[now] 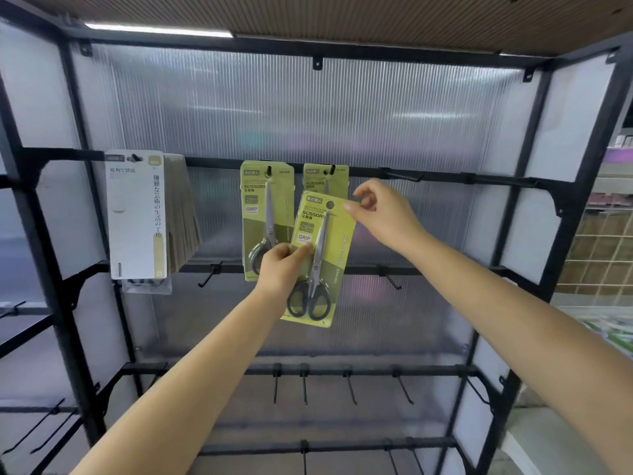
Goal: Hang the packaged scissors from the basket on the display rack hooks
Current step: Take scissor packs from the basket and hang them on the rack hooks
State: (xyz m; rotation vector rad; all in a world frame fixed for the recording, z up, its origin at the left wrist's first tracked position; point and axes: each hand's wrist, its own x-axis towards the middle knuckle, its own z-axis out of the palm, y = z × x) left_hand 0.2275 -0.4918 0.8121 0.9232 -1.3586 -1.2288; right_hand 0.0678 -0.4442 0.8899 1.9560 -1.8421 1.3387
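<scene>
My left hand grips a yellow-green packaged scissors card by its left edge, tilted, in front of the rack. My right hand pinches the card's top right corner near its hang hole. Behind it, one scissors pack hangs on a hook of the upper bar, and a second pack hangs to its right, mostly hidden by the held card. The basket is out of view.
A thick stack of white and tan packaged goods hangs at the left of the upper bar. Bare black hooks stick out on the upper bar's right part and on the lower bars. Black frame posts flank the rack.
</scene>
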